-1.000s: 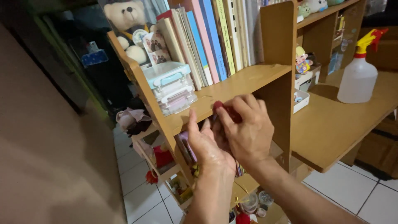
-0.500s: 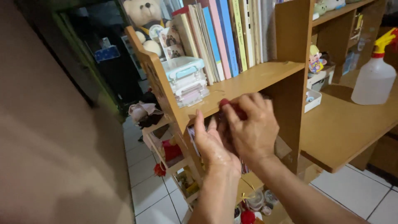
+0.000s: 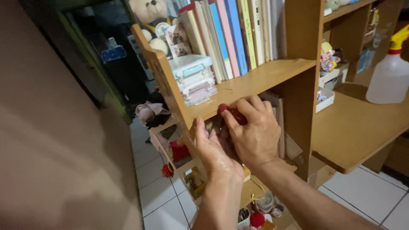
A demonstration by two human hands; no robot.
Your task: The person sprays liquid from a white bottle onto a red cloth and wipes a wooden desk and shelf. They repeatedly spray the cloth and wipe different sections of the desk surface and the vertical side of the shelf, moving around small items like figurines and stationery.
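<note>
Wooden shelf [image 3: 255,83] | white floor tiles [image 3: 162,200] | right hand [image 3: 251,134] grips red object [image 3: 230,111]

Warm, dim indoor light falls on my fingers [image 3: 238,111] from above and behind me. Left of them the wall [image 3: 51,149] blurs softly; beyond, the doorway [image 3: 115,64] sinks into shadow.

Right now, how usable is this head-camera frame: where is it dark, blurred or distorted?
Head view: the hands, left hand and right hand, are evenly lit and fairly sharp, as are the books; the upper-left room behind the teddy bear is nearly black; the near wall is a soft, featureless blur; the wooden shelf leans from wide-angle tilt; the small red thing stays indistinct.
</note>
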